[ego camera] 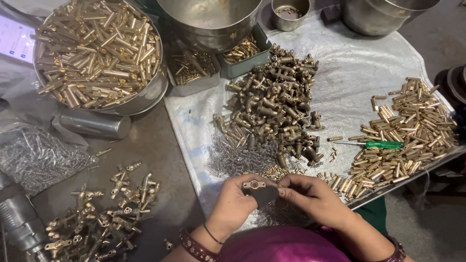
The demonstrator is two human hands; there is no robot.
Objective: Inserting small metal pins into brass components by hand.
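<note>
Magenta cloth (286, 247) fills the bottom edge of the frame, with beaded bracelets on both wrists.

Left hand (233, 204), lower centre: fingers clamped on a small brass fitting (254, 184), held just above the bench.

Right hand (313, 196), lower centre, just right of the left: fingertips pinched together at the fitting's right end; whether they hold anything small, I cannot tell.

Clear plastic sheet (349, 73), centre to upper right, spread over the bench (145, 145).

Heap of dark brass valve bodies (274, 104), centre, on the sheet.

Small steel springs (233, 157), scattered at the lower edge of that heap, near the hands.

Green-handled screwdriver (376, 144), right of centre, lying beside a pile of short brass tubes (407, 131).

Round steel basin of brass pins (97, 51), upper left.

Two small trays of brass parts (218, 60), upper centre, under a large steel bowl (211, 19).

Assembled brass fittings (104, 213), lower left, loose on the bare bench.

Bag of springs (34, 157), left edge.
</note>
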